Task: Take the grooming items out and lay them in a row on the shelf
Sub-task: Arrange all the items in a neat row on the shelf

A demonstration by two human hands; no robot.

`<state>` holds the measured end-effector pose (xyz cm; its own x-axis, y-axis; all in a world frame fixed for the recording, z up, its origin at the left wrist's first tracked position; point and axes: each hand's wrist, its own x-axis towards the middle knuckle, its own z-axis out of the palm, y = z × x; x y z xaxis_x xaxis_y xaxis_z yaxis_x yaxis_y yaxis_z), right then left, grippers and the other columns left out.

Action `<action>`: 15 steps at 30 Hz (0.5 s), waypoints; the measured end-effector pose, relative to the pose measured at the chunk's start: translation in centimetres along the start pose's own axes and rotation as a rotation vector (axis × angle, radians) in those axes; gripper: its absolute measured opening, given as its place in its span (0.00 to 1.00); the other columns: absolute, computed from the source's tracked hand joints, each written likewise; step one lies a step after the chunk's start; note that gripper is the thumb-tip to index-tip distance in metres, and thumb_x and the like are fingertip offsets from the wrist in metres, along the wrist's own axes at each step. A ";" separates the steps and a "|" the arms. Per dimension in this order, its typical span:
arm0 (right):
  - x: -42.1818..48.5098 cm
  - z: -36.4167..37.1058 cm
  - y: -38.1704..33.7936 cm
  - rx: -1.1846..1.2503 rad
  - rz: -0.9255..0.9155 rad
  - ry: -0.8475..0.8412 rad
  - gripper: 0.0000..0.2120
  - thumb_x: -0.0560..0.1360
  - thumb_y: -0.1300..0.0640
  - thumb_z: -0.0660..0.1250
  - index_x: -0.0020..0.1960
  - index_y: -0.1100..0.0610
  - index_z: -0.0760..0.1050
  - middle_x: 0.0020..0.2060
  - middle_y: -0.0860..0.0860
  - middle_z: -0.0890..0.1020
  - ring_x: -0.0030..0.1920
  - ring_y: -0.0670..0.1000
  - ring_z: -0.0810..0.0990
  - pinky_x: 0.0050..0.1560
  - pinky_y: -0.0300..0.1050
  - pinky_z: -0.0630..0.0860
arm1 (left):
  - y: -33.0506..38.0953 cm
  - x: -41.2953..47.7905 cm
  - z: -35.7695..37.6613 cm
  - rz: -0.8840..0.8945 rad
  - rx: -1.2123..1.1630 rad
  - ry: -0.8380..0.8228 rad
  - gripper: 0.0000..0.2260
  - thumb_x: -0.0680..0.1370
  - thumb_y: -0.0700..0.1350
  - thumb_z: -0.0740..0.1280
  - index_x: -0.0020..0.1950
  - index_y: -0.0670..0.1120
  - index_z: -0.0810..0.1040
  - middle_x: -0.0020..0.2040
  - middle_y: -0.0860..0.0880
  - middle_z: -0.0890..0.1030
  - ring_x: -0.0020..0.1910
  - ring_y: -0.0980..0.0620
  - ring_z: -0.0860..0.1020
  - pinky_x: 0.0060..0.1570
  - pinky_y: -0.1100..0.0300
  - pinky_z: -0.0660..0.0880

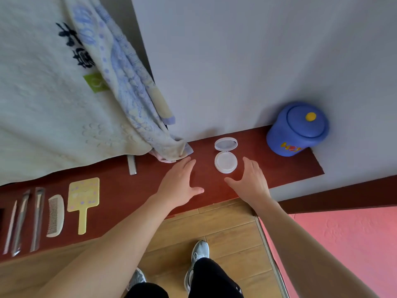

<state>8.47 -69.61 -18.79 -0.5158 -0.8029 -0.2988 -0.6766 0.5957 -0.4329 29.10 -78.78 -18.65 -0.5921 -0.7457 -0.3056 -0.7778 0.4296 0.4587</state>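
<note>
On the dark red shelf (268, 166) lies a white round compact (226, 155), hinged open with its lid towards the wall. My left hand (179, 183) rests flat just left of it, fingers apart, holding nothing. My right hand (250, 181) hovers just right of the compact, also spread and empty. Further left a row lies on the shelf: a yellow hand mirror (83, 198), a white comb (55, 215), two thin brushes (37, 218) (20, 222) and a slim pale stick (9, 227). A blue lidded jar (297, 130) stands at the shelf's right end against the wall.
Towels (64, 104) hang from above and drape onto the shelf's back left. A small metal bracket (132, 164) sits beneath them. The shelf ends just right of the jar. Below are a wooden floor (225, 224), my shoes and a pink surface at right.
</note>
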 end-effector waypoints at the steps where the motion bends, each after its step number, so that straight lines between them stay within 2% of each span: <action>1: 0.6 0.2 0.2 0.011 0.005 -0.013 0.45 0.70 0.42 0.73 0.77 0.57 0.55 0.73 0.53 0.64 0.73 0.54 0.63 0.70 0.50 0.65 | -0.2 0.1 0.4 -0.014 0.022 -0.024 0.44 0.72 0.60 0.73 0.81 0.48 0.55 0.81 0.49 0.54 0.79 0.50 0.54 0.76 0.52 0.57; 7: 3.4 2.0 0.7 0.049 -0.014 -0.032 0.49 0.68 0.40 0.75 0.77 0.58 0.54 0.74 0.54 0.63 0.74 0.55 0.61 0.72 0.50 0.61 | -1.3 0.7 2.8 -0.041 0.229 -0.118 0.45 0.71 0.61 0.73 0.80 0.46 0.55 0.81 0.46 0.52 0.80 0.45 0.51 0.77 0.49 0.56; 15: 4.7 3.4 0.4 0.048 -0.072 0.059 0.44 0.63 0.40 0.78 0.70 0.55 0.62 0.67 0.50 0.71 0.68 0.53 0.66 0.68 0.52 0.67 | -1.5 0.9 3.5 -0.062 0.219 -0.102 0.45 0.71 0.59 0.74 0.80 0.47 0.55 0.81 0.48 0.51 0.80 0.46 0.50 0.77 0.46 0.57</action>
<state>7.58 -73.16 -23.29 -0.4979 -0.8401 -0.2153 -0.6876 0.5337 -0.4922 29.07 -78.32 -22.51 -0.5512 -0.7238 -0.4151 -0.8340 0.4930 0.2479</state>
